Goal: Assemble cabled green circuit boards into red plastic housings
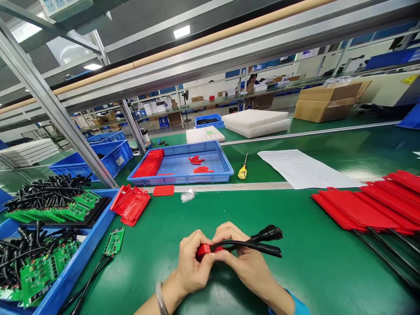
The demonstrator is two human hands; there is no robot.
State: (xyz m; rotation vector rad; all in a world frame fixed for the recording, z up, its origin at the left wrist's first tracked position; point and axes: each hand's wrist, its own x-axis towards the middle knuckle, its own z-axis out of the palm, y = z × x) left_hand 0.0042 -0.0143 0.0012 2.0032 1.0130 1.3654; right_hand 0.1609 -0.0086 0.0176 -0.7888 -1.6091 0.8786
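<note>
Both my hands meet over the near middle of the green bench. My left hand (193, 260) is closed round a small red plastic housing (204, 250), mostly covered by the fingers. At its other end my right hand (244, 262) pinches the housing where black cables (259, 247) come out. The cables point right, one ending in a thick black connector (269, 233). Left of my hands lies a green circuit board (114, 241) with two black leads. Red housing shells (131, 204) rest above it, next to a flat red plate (163, 190).
A blue bin (98, 227) of wired boards stands at the left. Behind sits a shallow blue tray (210, 177) with red parts. A yellow-handled screwdriver (243, 171), a paper sheet (305, 168) and a small clear bag (187, 195) lie around. Red cabled units (361, 208) are at right.
</note>
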